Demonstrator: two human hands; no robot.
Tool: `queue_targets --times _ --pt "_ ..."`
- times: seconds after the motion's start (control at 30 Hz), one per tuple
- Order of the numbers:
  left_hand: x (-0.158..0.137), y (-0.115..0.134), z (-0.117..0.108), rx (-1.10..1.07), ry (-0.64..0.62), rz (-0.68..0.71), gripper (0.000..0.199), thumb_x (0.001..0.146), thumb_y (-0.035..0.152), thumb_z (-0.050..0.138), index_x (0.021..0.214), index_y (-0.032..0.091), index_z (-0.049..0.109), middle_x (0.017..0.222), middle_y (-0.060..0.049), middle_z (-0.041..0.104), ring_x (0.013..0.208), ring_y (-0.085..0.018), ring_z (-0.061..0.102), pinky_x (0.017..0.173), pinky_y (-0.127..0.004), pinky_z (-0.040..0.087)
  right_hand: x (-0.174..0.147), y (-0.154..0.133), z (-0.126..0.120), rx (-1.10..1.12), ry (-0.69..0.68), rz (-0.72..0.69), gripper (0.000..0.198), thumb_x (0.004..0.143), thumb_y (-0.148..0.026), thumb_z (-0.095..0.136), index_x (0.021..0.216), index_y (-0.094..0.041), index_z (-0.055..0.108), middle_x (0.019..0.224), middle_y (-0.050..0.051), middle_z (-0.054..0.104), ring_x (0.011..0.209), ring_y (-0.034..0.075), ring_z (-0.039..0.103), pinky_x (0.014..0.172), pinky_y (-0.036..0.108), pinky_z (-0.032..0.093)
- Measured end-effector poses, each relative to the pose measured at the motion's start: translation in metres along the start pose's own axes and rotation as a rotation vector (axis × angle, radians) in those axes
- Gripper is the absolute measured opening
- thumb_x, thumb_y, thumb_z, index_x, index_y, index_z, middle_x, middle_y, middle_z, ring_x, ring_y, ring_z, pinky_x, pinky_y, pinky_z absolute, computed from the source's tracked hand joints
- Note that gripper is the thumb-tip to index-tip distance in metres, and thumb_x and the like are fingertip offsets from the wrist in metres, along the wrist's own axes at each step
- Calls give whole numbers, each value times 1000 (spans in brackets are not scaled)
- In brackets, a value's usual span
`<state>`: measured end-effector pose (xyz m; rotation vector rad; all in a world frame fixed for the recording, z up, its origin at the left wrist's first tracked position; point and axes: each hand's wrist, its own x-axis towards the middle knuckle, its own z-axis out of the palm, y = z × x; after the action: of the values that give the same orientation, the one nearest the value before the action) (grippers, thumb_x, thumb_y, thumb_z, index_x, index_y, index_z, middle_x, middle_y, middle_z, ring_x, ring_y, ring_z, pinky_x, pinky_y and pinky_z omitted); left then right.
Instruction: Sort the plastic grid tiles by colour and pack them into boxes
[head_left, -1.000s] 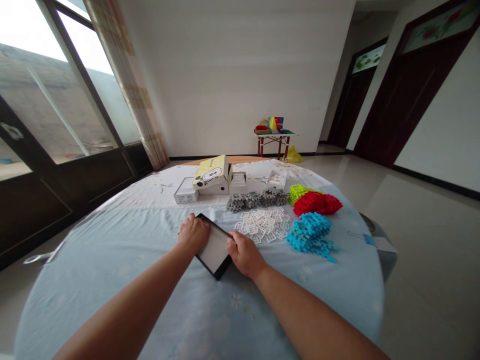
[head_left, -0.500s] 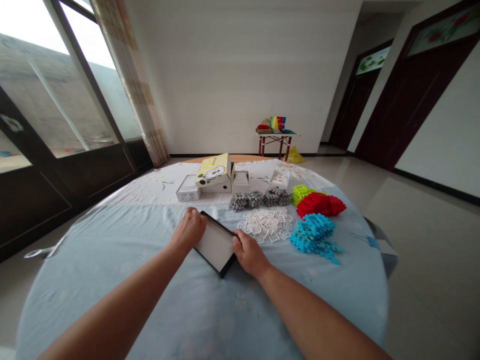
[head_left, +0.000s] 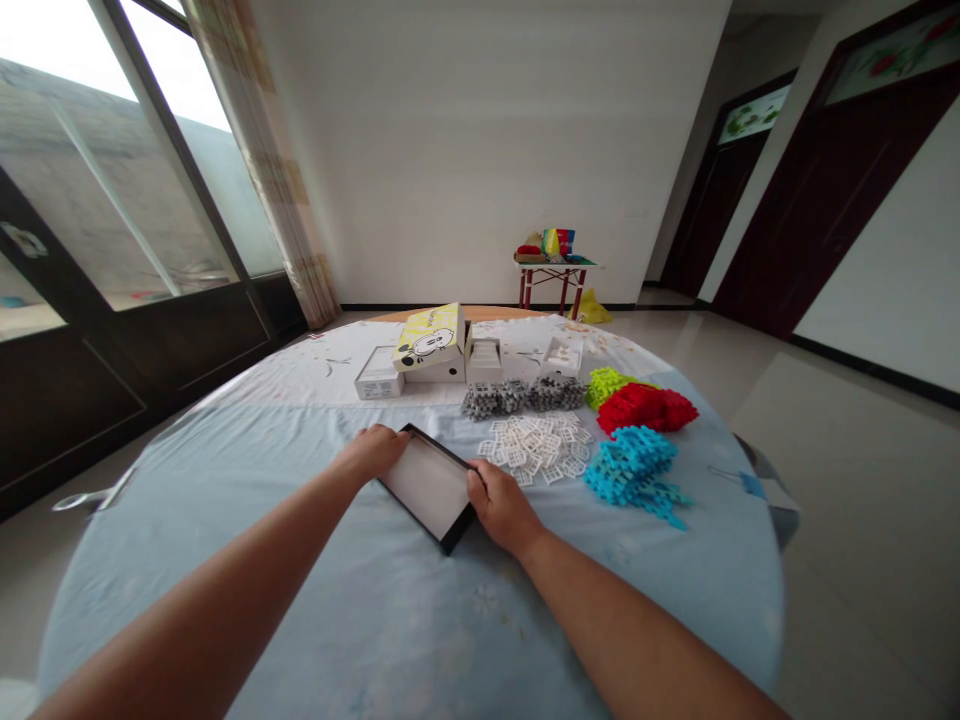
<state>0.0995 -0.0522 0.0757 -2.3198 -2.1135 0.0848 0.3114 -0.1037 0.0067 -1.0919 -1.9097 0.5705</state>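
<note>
Between my hands is a shallow black-edged box lid (head_left: 431, 487) with a pale inside, tilted with its open side toward me. My left hand (head_left: 377, 450) is closed on its upper left edge. My right hand (head_left: 504, 503) grips the right edge, thumb on the rim. Just beyond the right hand lies a loose heap of white lattice pieces (head_left: 536, 446). A pile of blue plastic pieces (head_left: 637, 472) is to its right. Farther back are red pieces (head_left: 646, 408), lime-green pieces (head_left: 609, 384) and a row of grey pieces (head_left: 523, 396).
A yellow and white cartoon-printed box (head_left: 431, 345) stands at the back, between a white open box (head_left: 379, 374) and another small white box (head_left: 485, 360). A further white box (head_left: 562, 356) sits to the right. A blue patterned cloth (head_left: 300, 600) covers the round table.
My left hand has shifted slightly left and lowered along the lid's edge. My right hand keeps its hold, and the lid has barely moved.
</note>
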Motion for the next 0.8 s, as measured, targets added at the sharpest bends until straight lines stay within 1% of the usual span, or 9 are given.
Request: queue_targets --times 0.07,0.13,0.23,0.33,0.4,0.5,0.6,0.7,0.8 --pt "-4 8 5 -8 -4 -83 33 80 32 38 93 20 66 96 -15 63 98 -29 55 77 -40 41 0 0 1 1 2 -9 27 88 -23 37 105 -15 56 95 9 65 91 18 59 83 30 45" --pt "-8 16 9 -17 -8 -163 40 82 34 32 98 18 65 109 -17 57 107 -32 49 79 -44 40 0 0 1 6 3 -21 27 88 -22 37 106 -15 56 95 9 65 90 18 60 82 30 45" --pt "-11 28 14 -21 -3 -227 45 82 35 28 101 17 65 118 -18 51 114 -34 42 83 -47 39 1 -1 2 12 12 -36 29 87 -20 37 107 -15 57 96 9 65 90 18 59 83 31 45" --pt "-13 34 16 -10 7 -237 45 82 35 29 102 16 65 119 -18 50 115 -33 41 85 -47 37 0 -4 3 10 17 -46 31 86 -19 37 108 -14 58 97 11 64 92 19 59 85 33 45" --pt "-15 37 18 2 17 -227 45 82 35 30 103 16 65 126 -18 46 117 -32 39 87 -47 35 -1 -7 4 6 21 -52 32 85 -19 37 109 -11 58 98 12 63 95 20 58 87 33 44" --pt "-19 41 23 29 59 -196 45 82 35 32 108 15 62 140 -18 32 123 -32 33 93 -47 30 -1 -9 5 -4 43 -51 34 85 -20 38 112 -8 56 101 15 61 99 21 56 90 34 43" --pt "-23 44 28 23 134 -240 50 83 38 30 112 10 59 145 -21 21 129 -33 26 98 -49 23 -2 -10 7 4 45 -53 35 85 -19 37 114 -9 54 103 14 60 101 21 55 90 36 43" --pt "-20 45 28 -49 143 -344 53 84 39 26 111 7 59 143 -25 23 128 -35 27 96 -50 25 -2 -8 9 16 39 -57 35 84 -18 37 115 -11 54 103 13 61 100 22 55 89 38 44" --pt "-14 45 25 -94 124 -383 51 84 35 26 108 9 62 140 -24 29 126 -35 31 91 -50 31 -2 -7 11 9 35 -39 35 84 -18 37 114 -11 54 103 14 61 100 22 55 89 38 44"
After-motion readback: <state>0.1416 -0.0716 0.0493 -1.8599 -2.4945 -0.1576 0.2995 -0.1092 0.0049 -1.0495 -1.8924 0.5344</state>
